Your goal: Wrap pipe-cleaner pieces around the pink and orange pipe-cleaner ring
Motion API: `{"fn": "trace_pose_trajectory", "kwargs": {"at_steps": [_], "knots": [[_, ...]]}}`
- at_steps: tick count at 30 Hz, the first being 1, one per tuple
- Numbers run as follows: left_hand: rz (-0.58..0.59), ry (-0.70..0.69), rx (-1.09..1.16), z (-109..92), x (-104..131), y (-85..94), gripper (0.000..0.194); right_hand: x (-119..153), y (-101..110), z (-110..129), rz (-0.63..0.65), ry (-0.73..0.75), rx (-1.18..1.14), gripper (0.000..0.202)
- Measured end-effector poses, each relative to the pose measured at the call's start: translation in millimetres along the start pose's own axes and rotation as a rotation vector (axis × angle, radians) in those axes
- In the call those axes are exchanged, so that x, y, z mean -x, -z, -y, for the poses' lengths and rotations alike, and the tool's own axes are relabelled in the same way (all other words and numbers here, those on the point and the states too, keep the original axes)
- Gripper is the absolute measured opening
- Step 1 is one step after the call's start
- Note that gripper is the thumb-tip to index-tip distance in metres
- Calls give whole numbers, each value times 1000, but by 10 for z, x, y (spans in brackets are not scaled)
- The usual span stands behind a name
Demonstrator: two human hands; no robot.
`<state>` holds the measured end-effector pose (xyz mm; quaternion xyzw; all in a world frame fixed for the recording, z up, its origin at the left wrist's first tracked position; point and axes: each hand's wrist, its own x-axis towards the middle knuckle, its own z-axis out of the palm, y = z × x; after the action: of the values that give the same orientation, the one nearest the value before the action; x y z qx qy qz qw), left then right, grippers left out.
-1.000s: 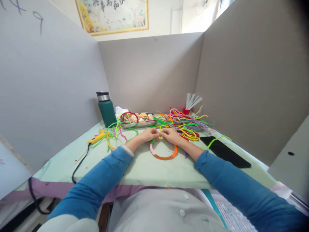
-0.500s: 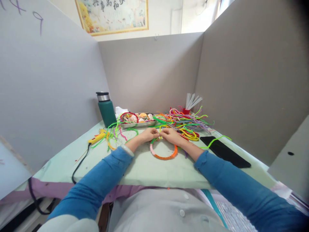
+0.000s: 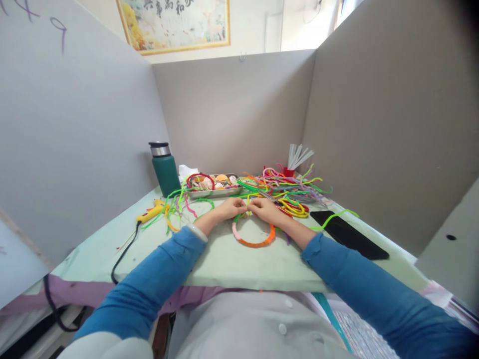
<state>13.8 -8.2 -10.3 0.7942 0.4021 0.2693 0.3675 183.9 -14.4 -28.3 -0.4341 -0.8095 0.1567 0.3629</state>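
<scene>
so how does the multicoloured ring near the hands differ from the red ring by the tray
Colour: the multicoloured ring shows orange, pink and green; the red ring looks plain red.
Place: the multicoloured ring is on the table, nearer the camera; the red ring overlaps the left end of the metal tray.
Both are looped.

The left hand (image 3: pixel 231 207) and right hand (image 3: pixel 264 210) are bare. A pale, smooth, rounded bangle (image 3: pixel 197 232) circles the left wrist. Blue sleeves (image 3: pixel 149 279), softly wrinkled, cover both forearms, ending short of the wrists. A light grey top (image 3: pixel 232 324) fills the near middle, with round whitish buttons (image 3: pixel 282 329); pale cloth (image 3: pixel 107 346) bunches above the left sleeve.
</scene>
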Motion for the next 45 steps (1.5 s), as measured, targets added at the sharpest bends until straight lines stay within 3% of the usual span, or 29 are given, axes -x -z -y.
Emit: {"fn": "trace_pose_trajectory", "kwargs": {"at_steps": [30,45], "knots": [[6,33,64,-40,14,-18,24,5,4,10,-10,6,7,28],[-23,30,190,-57,18,-4,32,20,22,92,11,-102,-252,30]]}}
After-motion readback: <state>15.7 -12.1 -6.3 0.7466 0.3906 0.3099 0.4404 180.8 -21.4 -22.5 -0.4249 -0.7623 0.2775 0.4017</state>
